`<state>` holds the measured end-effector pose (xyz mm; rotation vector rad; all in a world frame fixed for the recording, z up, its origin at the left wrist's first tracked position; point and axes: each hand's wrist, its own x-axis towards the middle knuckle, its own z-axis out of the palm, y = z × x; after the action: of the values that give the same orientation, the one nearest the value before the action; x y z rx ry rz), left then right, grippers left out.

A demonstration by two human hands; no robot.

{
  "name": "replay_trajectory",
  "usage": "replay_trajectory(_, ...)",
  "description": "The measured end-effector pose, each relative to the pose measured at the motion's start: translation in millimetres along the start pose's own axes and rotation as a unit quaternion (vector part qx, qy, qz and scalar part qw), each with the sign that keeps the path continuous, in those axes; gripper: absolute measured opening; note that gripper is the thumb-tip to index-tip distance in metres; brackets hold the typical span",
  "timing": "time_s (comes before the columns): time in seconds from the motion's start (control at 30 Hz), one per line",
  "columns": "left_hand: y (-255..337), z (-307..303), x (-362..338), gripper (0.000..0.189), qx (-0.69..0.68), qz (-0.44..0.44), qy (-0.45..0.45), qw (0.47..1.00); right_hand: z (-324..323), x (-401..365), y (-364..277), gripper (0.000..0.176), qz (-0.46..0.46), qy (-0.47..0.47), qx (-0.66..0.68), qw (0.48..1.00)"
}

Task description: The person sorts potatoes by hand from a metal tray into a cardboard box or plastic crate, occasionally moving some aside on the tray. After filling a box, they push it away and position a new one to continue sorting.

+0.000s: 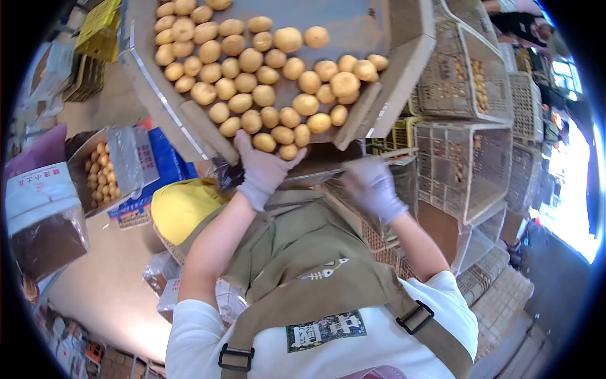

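Many small yellow potatoes (246,82) lie spread over a sloping tray (303,12) with raised side walls, bunched towards its narrow front outlet. My left hand (262,172), in a pale glove, is at this outlet. Its fingers are spread and touch or nearly touch the lowest potatoes, one of them between thumb and fingers. My right hand (372,186), also gloved, is apart from the potatoes, right of the outlet and blurred by motion; whether it holds anything does not show. Below the outlet is a dark opening (319,163), partly hidden by my left hand.
On the left stands an open box (82,148) of potatoes, beside a wrapped carton (44,215). A yellow rounded thing (183,211) is by my left forearm. Stacked plastic crates (464,167), some with potatoes, line the right side. A yellow crate (100,28) is at upper left.
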<state>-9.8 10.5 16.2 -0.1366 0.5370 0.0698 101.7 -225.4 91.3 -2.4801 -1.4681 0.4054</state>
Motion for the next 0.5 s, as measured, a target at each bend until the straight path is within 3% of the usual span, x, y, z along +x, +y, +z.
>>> replay_trajectory(0.07,-0.8,-1.5,1.9,0.084,0.004,0.012,0.001,1.0,86.4,-4.6,-19.5,0.054,-0.036,0.006,-0.046,0.998)
replay_trajectory(0.1,-0.8,-3.0,2.9,0.083,0.004,0.017,-0.001,1.0,114.1,2.7,-28.0,0.051,-0.037,-0.008,-0.097,0.995)
replay_trajectory(0.17,-0.3,-7.5,3.9,0.082,-0.021,0.009,-0.022,0.999,138.7,31.9,-39.0,0.04,0.012,-0.183,-0.046,0.982)
replay_trajectory(0.27,-3.3,-6.4,3.1,0.087,0.015,0.031,-0.012,0.999,148.3,66.3,-43.3,0.022,0.052,-0.337,-0.051,0.939)
replay_trajectory(0.37,-1.4,-6.5,3.3,0.088,0.009,0.025,-0.012,1.0,159.0,19.4,-34.7,0.012,-0.076,-0.19,-0.066,0.977)
replay_trajectory(0.43,1.5,-10.4,4.2,0.084,-0.031,0.011,-0.016,0.999,158.8,-1.6,-39.8,0.015,-0.086,-0.2,-0.05,0.975)
replay_trajectory(0.5,2.8,-13.9,4.8,0.084,-0.058,-0.01,-0.03,0.998,150.3,-10.4,-51.5,0.017,-0.035,-0.316,-0.022,0.948)
